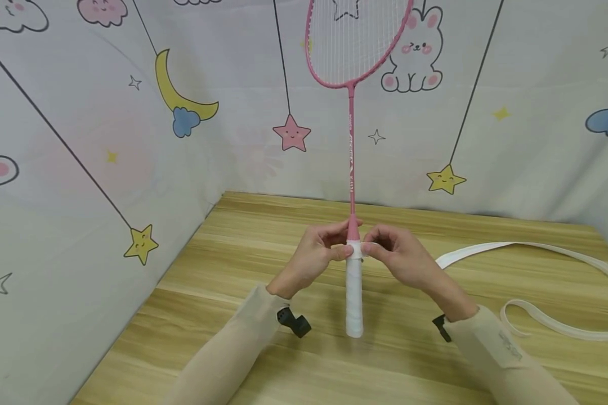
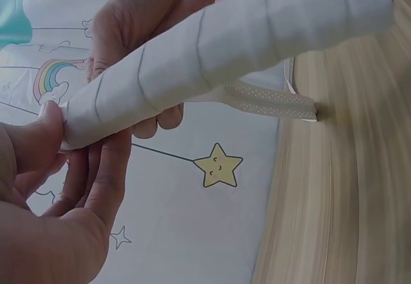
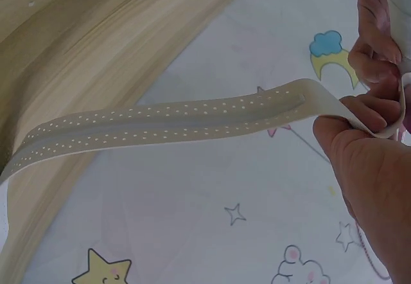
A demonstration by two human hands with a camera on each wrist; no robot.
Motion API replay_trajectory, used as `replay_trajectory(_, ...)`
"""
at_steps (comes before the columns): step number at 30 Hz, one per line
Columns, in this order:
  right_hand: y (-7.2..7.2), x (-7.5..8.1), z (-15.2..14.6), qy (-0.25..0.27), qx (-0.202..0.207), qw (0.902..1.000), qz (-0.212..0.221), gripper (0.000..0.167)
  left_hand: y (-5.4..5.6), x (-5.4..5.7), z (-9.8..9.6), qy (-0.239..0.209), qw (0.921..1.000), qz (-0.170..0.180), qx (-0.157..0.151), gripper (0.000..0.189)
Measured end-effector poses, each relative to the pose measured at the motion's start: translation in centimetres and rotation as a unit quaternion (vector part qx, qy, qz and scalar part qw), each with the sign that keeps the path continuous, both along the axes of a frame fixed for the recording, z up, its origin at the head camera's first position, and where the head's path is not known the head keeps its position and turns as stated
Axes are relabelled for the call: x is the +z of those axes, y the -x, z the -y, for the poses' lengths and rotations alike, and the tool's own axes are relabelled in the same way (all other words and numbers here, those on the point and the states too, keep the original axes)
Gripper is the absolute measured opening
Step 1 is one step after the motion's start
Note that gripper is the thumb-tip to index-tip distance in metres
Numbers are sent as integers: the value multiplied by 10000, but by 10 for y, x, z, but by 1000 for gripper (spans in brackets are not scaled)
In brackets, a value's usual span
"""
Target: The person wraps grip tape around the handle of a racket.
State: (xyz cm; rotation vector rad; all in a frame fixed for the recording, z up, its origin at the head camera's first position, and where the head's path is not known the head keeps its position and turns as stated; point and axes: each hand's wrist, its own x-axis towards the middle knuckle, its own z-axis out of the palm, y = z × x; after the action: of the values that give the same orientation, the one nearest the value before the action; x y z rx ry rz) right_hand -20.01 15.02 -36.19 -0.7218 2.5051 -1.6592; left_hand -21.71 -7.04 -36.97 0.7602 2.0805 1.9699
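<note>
Head view: white wrapping [image 1: 354,281] already covers the handle [image 1: 354,309] to the pink cone [image 1: 353,229], yet a long tail of tape [image 3: 160,124] lies loose, so I'd judge the winding unfinished. Above the table [image 1: 208,315], the racket [image 1: 352,152] points head-up toward the printed backdrop [image 1: 243,157], long axis running straight ahead. The left hand [image 1: 310,257] clamps the handle's top between thumb and fingers; the right hand [image 1: 409,260] pinches the tape.

head view: bright, even light | soft shadows on table [image 1: 400,343] | wrist views: dimmer, greyer
</note>
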Motion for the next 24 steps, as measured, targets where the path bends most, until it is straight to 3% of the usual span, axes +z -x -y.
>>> replay_trajectory(6,1,-2,-4,159,46,9998,140,11,-1,2,2,-119,9994,162,-280,51)
replay_trajectory(13,-1,-2,-8,185,209,9988,397,27,-4,7,3,-221,9971,363,-632,54)
replay_trajectory(19,0,-5,-8,629,733,9937,575,31,-6,9,0,-358,9948,349,-893,55)
replay_trajectory(22,-1,-6,-7,765,865,9922,471,32,-5,8,-2,-350,9959,118,-822,56)
replay_trajectory(24,-3,-5,-7,723,733,9941,339,34,-6,7,-4,-304,9984,-118,-466,56)
